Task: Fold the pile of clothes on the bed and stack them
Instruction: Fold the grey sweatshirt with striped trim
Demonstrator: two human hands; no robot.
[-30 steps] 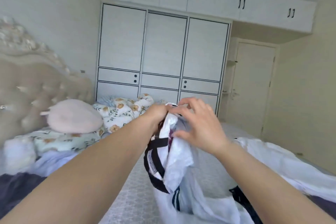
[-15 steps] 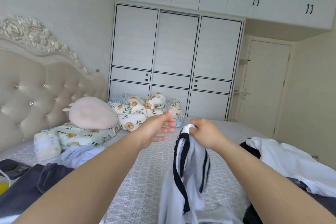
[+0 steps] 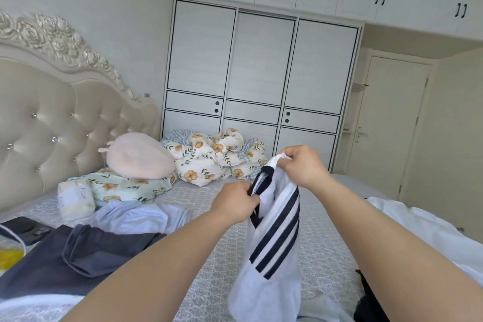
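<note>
Over bed [image 3: 198, 264], both hands pinch striped shirt [image 3: 274, 248].

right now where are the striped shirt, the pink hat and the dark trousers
striped shirt [image 3: 277, 238], head view, on the black stripes
pink hat [image 3: 139, 157], head view, middle of its crown
dark trousers [image 3: 78, 261], head view, on the flat grey cloth

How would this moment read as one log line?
step: folding | left hand: grips shirt | right hand: grips shirt | shirt: lifted over bed

Single head-worn wide-angle view, looking forward and slightly down across the bed [image 3: 209, 217] toward the wardrobe [image 3: 261, 65]. Both grips sit close, centre-frame; wardrobe far beyond them.
</note>
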